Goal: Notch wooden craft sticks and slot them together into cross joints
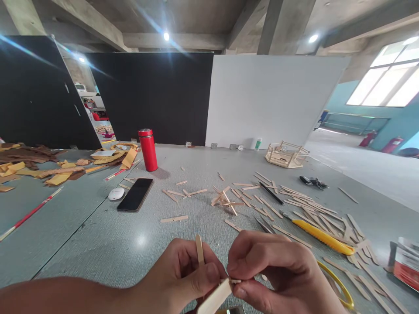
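head view: both hands meet low in the middle, above the grey floor [98, 244]. the left hand [183, 272] has its grip closed on an upright stick [199, 248], thumb pressed over the fingers, with the stick's rounded end poking up. the right hand [281, 270] pinches thumb and forefinger tight on the near end of a flat stick [214, 298], which slants down toward the bottom edge. the two sticks seem to touch between the fingertips, though the joint itself is hidden.

these look like thin craft wood: very light, stiff along the length, smooth-faced, and likely to snap if bent. the flat faces close to the joint look like the safest place to hold.

past the hands, loose sticks [304, 205] lie scattered beside a yellow knife [322, 237] and a black pen [271, 193]. farther back stands an open-topped stick frame [287, 154]; whether anything lies inside cannot be told. a red flask [148, 149] stands upright with its lid on, contents unseen, near a dark phone [135, 194]. cardboard scraps [62, 168] are heaped far left.
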A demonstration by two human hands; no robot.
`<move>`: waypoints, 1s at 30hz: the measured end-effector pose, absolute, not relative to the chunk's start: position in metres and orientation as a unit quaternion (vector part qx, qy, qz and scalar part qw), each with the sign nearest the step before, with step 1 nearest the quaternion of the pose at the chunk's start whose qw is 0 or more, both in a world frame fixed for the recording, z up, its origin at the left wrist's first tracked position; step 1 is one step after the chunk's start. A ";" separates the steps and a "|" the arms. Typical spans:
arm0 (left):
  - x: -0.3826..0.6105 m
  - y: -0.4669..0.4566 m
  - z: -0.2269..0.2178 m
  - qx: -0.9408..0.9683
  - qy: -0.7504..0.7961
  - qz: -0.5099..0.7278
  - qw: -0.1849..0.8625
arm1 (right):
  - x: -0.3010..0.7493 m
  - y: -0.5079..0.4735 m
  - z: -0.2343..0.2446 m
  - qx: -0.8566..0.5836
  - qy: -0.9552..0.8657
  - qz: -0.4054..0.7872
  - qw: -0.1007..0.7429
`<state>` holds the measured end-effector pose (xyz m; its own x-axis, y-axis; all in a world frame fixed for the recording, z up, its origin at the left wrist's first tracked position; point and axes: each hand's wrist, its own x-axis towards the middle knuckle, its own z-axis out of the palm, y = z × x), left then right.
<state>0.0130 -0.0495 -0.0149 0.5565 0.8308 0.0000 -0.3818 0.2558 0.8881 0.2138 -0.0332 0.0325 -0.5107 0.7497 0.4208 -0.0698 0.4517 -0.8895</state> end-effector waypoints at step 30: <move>0.010 -0.045 -0.015 0.464 0.196 0.431 0.749 | 0.205 -0.030 0.009 -0.270 -0.802 0.213 0.489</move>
